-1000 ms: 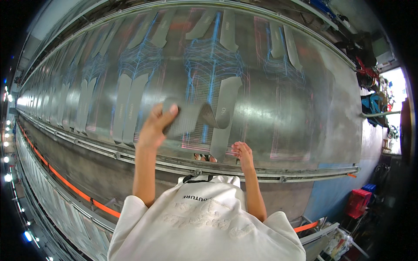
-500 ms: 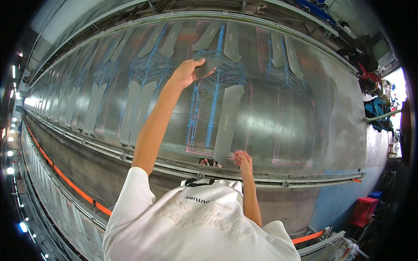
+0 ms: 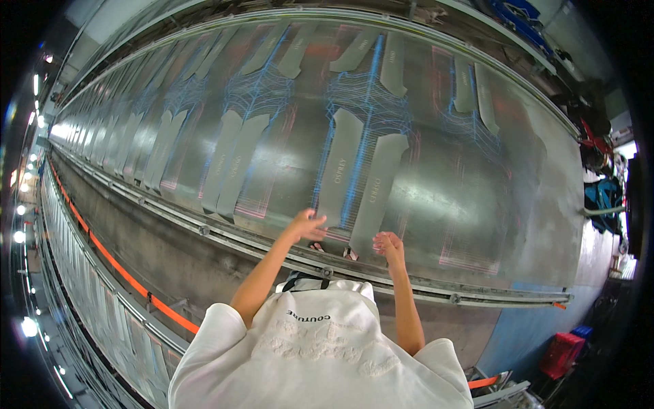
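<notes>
Two long grey cut panels, the left panel [image 3: 340, 160] and the right panel [image 3: 383, 187], lie flat side by side on the shiny metal table over blue and pink printed lines. Each has a slanted far end and pale lettering. My left hand [image 3: 303, 227] is over the near end of the left panel, fingers spread and slightly blurred, apparently holding nothing. Just right of the right panel's near end is my right hand [image 3: 390, 247], its fingers curled together. Whatever may be inside those fingers is hidden.
More grey panels in pairs [image 3: 231, 163] continue leftward along the table, with a far row [image 3: 395, 65] as well. A metal rail [image 3: 436, 294] edges the table nearest me. Red crates [image 3: 562, 354] stand at the lower right.
My left hand has come back from the far middle toward the near edge. The left panel, whose far end it held raised, now lies flat and released. My view has shifted slightly.
</notes>
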`<state>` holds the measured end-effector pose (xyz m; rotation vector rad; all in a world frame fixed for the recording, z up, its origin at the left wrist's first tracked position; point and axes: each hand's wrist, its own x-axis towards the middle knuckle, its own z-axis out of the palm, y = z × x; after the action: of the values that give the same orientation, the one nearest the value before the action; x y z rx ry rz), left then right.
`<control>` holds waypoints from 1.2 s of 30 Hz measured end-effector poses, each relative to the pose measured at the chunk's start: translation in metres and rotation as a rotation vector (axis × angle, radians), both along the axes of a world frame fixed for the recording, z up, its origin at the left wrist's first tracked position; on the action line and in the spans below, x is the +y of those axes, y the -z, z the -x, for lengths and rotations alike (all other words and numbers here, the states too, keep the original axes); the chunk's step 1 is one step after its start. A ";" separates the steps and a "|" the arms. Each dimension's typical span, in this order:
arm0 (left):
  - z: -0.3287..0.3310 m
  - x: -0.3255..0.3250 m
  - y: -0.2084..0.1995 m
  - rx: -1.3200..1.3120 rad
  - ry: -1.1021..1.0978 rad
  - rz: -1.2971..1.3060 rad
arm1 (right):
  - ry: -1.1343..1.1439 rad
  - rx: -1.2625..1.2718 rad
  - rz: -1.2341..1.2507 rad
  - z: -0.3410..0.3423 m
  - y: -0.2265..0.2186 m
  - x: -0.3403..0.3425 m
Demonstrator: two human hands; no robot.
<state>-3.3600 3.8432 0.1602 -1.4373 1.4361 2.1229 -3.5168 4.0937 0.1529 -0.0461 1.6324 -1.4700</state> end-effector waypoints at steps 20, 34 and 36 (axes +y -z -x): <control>-0.273 -0.245 0.064 0.037 -0.706 -0.146 | -0.202 -0.430 -0.077 -0.314 0.028 -0.361; -0.236 -0.312 -0.054 0.229 -0.203 -0.033 | 0.102 0.014 -0.015 -0.305 -0.071 -0.465; -0.230 -0.319 -0.077 0.263 -0.191 0.038 | 0.145 -0.026 -0.010 -0.299 -0.087 -0.473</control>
<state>-3.1304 3.5242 0.2368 -1.4005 1.4854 2.4950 -3.2174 3.6203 0.2398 0.0983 1.6508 -1.5648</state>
